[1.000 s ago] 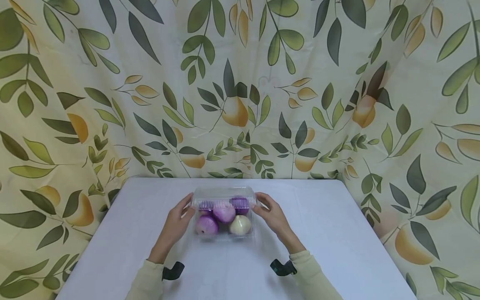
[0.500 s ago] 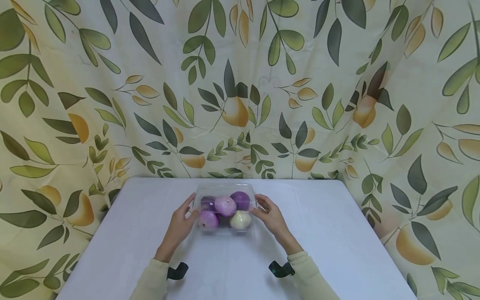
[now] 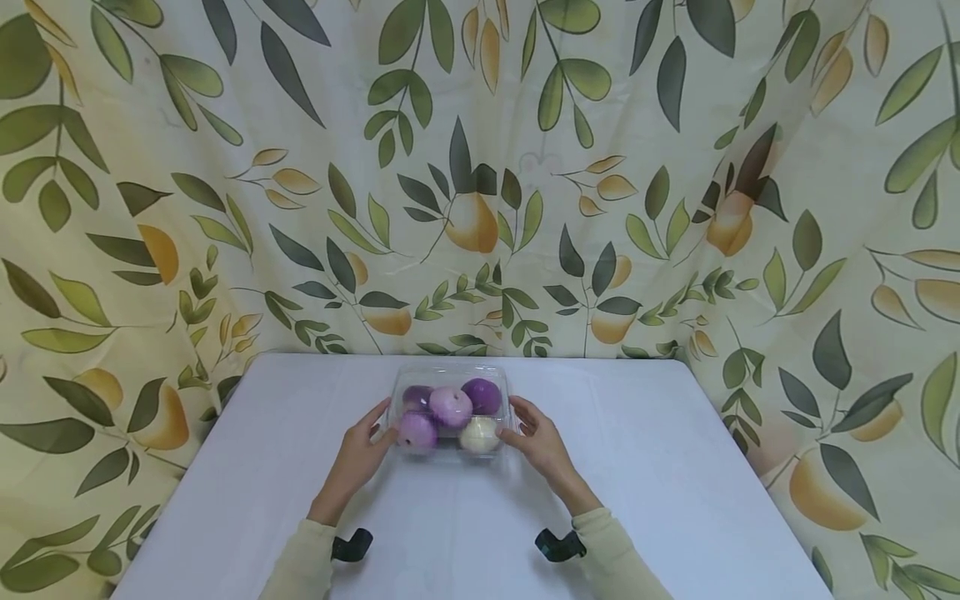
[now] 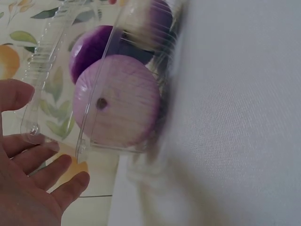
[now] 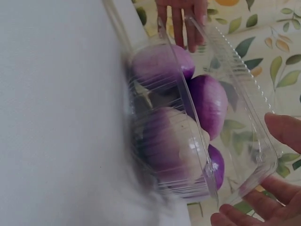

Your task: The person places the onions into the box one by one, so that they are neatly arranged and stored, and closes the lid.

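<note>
A clear plastic clamshell box [image 3: 450,454] stands near the table's far edge, holding several purple onions [image 3: 451,407] and a whitish onion [image 3: 480,435]. Its see-through lid [image 4: 47,70] is tilted over the onions, with a gap between lid rim and base rim in both wrist views. My left hand [image 3: 358,457] holds the lid at the left side, thumb above and fingers by the corner. At the right side, my right hand [image 3: 543,446] pinches the lid corner between thumb [image 5: 284,132] and fingers. The onions sit in the base, which lies on the table.
A white cloth covers the table [image 3: 637,483]. Behind and around it hangs a leaf-and-fruit patterned curtain [image 3: 480,167]. Dark camera mounts sit at both wrists, below the light sleeves [image 3: 622,550].
The lid has tilted, and its ridged band no longer crosses in front of the onions in the head view. Both hands have stayed at the box sides, the left shifting slightly right.
</note>
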{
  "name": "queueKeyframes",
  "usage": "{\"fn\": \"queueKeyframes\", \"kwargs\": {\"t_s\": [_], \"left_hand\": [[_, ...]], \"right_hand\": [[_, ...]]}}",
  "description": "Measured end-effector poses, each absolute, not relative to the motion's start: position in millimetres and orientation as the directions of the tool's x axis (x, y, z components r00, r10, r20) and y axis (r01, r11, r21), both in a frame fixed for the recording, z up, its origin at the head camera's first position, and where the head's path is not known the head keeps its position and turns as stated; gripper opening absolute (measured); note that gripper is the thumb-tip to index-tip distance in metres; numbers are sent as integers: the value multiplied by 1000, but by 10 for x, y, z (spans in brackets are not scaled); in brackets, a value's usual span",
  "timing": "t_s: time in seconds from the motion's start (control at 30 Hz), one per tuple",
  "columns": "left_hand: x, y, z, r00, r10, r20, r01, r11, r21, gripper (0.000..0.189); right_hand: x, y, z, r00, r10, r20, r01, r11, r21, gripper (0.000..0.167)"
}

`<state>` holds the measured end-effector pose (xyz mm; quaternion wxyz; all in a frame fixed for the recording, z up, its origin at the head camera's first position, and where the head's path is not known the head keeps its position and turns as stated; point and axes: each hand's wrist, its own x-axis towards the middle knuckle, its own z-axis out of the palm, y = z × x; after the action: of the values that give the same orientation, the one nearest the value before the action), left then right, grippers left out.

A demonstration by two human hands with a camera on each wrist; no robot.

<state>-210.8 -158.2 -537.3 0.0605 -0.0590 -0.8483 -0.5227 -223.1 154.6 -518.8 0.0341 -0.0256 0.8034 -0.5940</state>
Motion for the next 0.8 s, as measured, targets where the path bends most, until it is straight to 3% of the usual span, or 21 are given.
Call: {"fn": "queueKeyframes", "kwargs": {"t_s": [0.8], "left_hand": [[-2123,-1599,-5475,-981,58,184,190,467,863,61]], "right_hand": [[-2228,1539,-5294,-994,-106,-32,-4,325,-946,70]]}}
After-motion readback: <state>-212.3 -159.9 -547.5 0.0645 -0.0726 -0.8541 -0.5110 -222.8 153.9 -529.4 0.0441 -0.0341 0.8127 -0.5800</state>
